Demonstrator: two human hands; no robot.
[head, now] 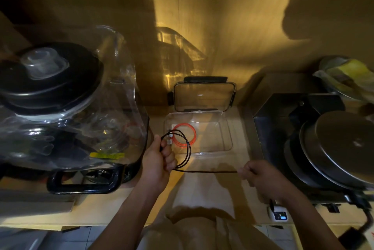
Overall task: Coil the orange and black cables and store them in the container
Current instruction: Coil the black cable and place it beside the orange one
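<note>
Two bare forearms reach forward from the bottom edge over a tan counter. The left hand is closed in a fist around a bundle of loops of the one black cable; roughly two or three loops hang from the fist, overlapping the near left corner of the container. From the bottom of those loops a single straight run of the same cable stretches rightward to the right hand, whose fingers are curled shut, pinching the cable at its fingertips. Just below the right wrist, a small white device with a lit blue screen sits on the counter edge; whether the cable ends there cannot be told.

Beyond the hands stands one clear rectangular container, open on top. Inside it, toward the left side, lies the one orange cable, already coiled into a flat ring on the floor of the box, with pale connector ends at the ring's left. Behind the container, one clear lid with dark clips leans upright against the wall.

To the left is one large clear blender jug with a black cap. To the right sits one stack of metal pans.
</note>
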